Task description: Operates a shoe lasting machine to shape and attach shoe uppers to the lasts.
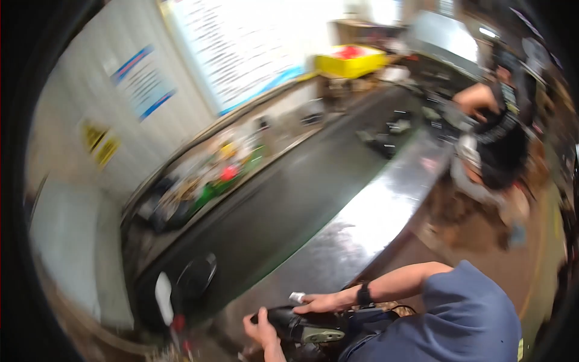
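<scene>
Low in the head view, both my hands are on a dark, rounded part point(288, 321) held close to my body. A pale grey-green slotted piece point(324, 335) shows on its near side; blur hides its exact kind. My left hand point(262, 330) is closed around the part's left end, thumb up. From above, my right hand point(319, 303) grips its top, with a black band point(364, 295) on the wrist. Just beyond the right fingertips is a small white piece point(297, 297); whether the fingers touch it I cannot tell.
A shiny metal bench edge point(356, 232) runs beside a dark conveyor belt point(301, 187). On the belt lie a round black part point(197, 271) and several dark parts point(389, 136). A co-worker point(497, 139) stands at the far right. Clutter point(211, 175) and a yellow bin point(351, 62) line the far side.
</scene>
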A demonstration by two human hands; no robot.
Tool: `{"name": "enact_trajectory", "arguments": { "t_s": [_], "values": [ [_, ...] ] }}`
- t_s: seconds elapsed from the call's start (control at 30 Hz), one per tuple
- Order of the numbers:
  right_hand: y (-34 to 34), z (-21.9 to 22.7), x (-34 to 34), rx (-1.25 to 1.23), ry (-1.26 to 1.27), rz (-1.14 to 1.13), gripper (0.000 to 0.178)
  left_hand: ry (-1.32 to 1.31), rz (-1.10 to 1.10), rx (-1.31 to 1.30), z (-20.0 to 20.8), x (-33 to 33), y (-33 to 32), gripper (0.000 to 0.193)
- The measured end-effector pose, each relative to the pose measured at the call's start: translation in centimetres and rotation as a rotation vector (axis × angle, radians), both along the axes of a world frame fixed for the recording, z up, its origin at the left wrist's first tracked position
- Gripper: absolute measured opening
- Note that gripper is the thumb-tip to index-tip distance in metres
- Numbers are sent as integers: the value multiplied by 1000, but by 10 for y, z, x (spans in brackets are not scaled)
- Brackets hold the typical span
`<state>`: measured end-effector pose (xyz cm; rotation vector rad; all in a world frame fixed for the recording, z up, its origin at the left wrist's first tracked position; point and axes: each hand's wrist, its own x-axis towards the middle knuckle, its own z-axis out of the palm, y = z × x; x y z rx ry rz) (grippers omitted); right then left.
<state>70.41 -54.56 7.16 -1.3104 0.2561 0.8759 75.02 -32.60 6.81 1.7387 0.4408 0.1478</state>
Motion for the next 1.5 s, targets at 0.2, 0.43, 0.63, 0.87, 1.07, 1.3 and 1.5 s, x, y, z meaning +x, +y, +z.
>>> {"name": "enact_trajectory", "arguments": {
  "t_s": [0.2,0.43,0.63,0.87,1.07,1.3,1.5],
  "values": [
    [124,51,-39,-35,-478,129,46,-134,315,80,57,-93,116,36],
    [300,110,-143,285,-428,309,39,-246,840,240,139,-265,269,32],
    [420,147,-233,452,-161,402,25,-420,1541,534,168,-426,395,74],
    [492,188,-299,295,-248,454,20,-405,1377,557,132,-487,441,106],
    [522,182,-308,246,-164,504,20,-124,907,245,137,-595,388,91],
    [597,144,-357,510,-75,639,21,-817,924,-729,158,-578,383,39],
    [636,132,-376,512,92,479,18,-742,1153,-886,155,-562,413,37]
  ]
}}
